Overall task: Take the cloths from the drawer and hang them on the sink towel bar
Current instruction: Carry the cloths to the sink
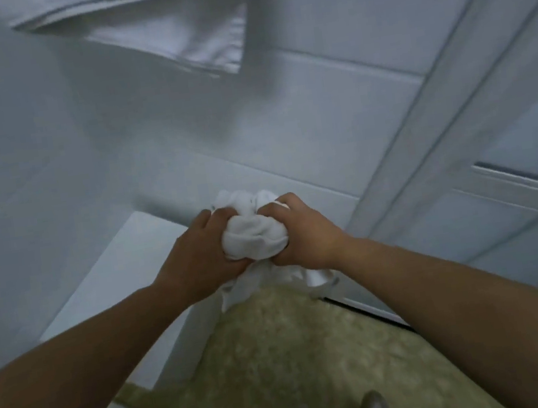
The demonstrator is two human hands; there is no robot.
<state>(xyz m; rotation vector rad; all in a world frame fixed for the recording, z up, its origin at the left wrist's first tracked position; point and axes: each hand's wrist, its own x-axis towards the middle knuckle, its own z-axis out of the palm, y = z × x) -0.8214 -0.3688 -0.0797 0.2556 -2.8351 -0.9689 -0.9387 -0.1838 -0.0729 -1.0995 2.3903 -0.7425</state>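
Cloth [255, 237], white and crumpled into a tight wad, sits in the middle of the view, held out in front of the person above the floor [282, 357]. The left hand [199, 258] is clamped on its left side with curled fingers, and the right hand [303, 233] grips the right side the same way, so the two nearly meet under the bundle. Loose ends of the cloth trail down below the wrists. A white ledge [116, 280] lies beneath the left forearm, against the pale tiled wall [79, 144]. A folded pale towel [196, 37] hangs from the top edge of the view, well apart from the hands. A white panelled door [510, 135] stands on the right, and the tip of a shoe [375, 406] shows at the bottom on the beige floor.
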